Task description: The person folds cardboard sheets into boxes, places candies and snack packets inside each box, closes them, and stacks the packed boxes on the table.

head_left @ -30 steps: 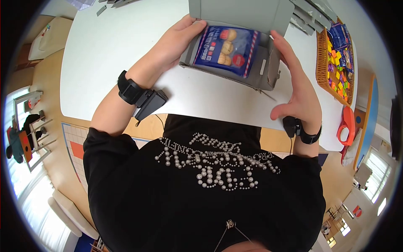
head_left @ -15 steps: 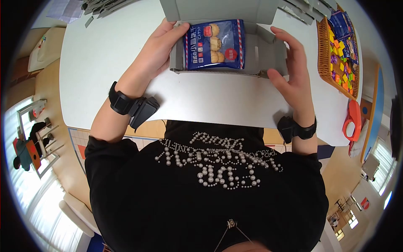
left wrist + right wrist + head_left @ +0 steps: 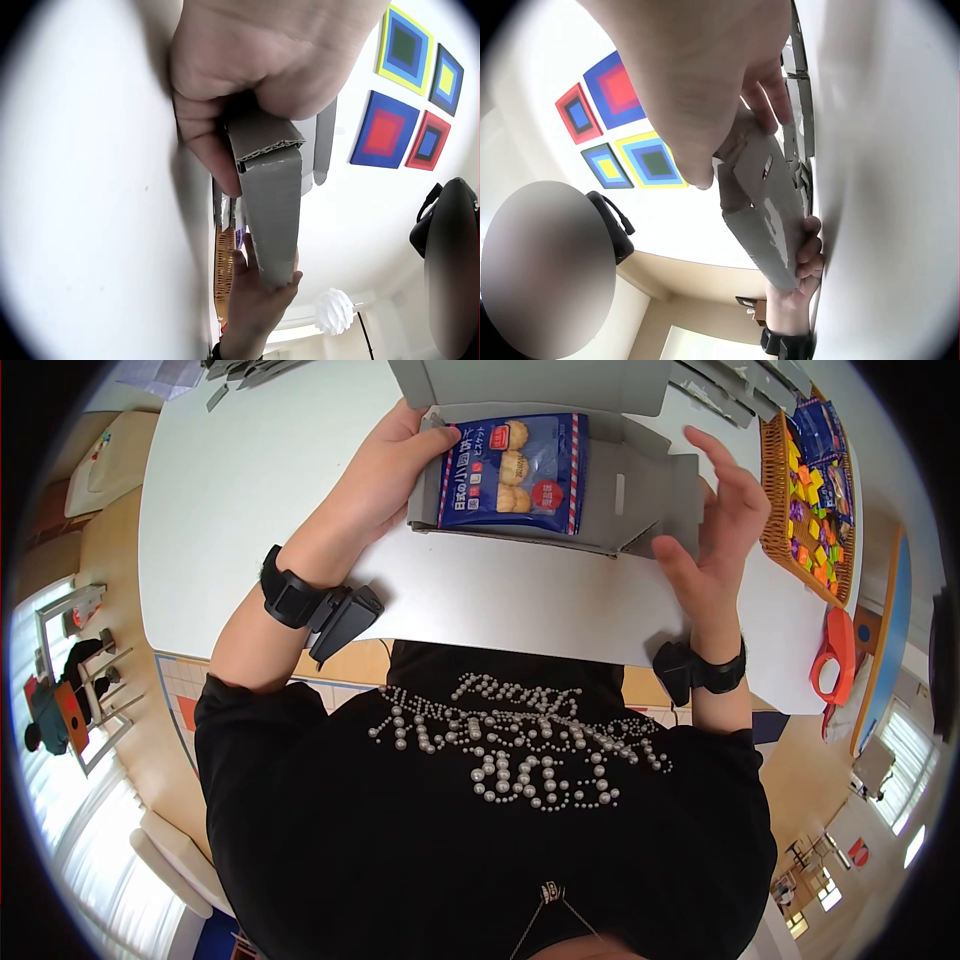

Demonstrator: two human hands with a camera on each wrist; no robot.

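Observation:
A grey cardboard box (image 3: 605, 510) with its lid raised lies on the white table. In its left part rests a blue biscuit packet (image 3: 512, 472). The left hand (image 3: 385, 470) grips the box's left end, thumb on top by the packet's corner; the left wrist view shows its fingers curled round the box end (image 3: 274, 210). At the box's right end, where a side flap leans outward, the right hand (image 3: 718, 540) is spread with thumb and fingers apart. In the right wrist view that hand (image 3: 705, 82) is beside the loose end flaps of the box (image 3: 769, 202).
A wicker basket (image 3: 774, 510) of wrapped sweets and blue packets stands at the right, with a red-orange object (image 3: 832, 660) in front of it. Flat grey cardboard pieces (image 3: 712, 398) lie behind the box, more (image 3: 255, 370) at the back left.
The box has moved left since the first frame. Its right end flap now leans farther outward, and the right hand has shifted right with its fingers spread wider.

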